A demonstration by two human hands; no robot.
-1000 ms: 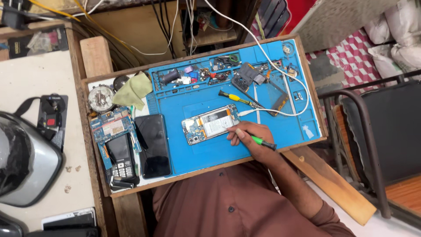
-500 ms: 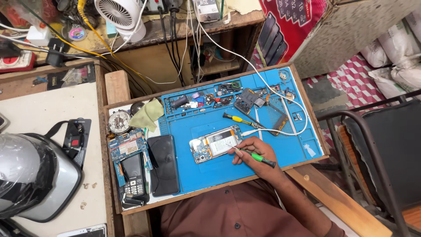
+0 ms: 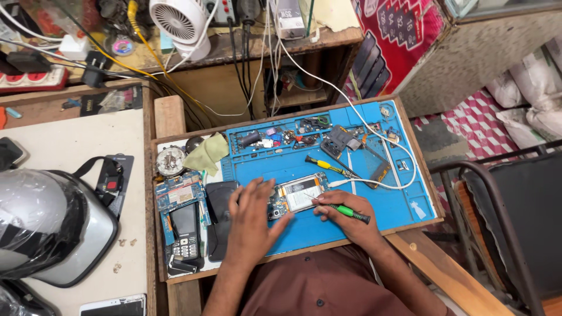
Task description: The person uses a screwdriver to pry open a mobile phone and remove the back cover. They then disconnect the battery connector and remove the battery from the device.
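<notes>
Left hand (image 3: 253, 217) lies flat, fingers spread, steadying the opened phone (image 3: 297, 195) mid blue mat (image 3: 374, 202); right hand (image 3: 345, 215) grips a green screwdriver (image 3: 346, 211) at it

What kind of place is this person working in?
Most likely a small phone repair bench: an opened phone lies on a blue repair mat strewn with small parts, the right hand holds a green screwdriver, and the left hand steadies the phone.

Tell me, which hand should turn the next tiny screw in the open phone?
Probably the right hand: it already grips the green screwdriver, whose tip rests on the opened phone. The left hand lies flat, holding the phone's other end steady.
</notes>
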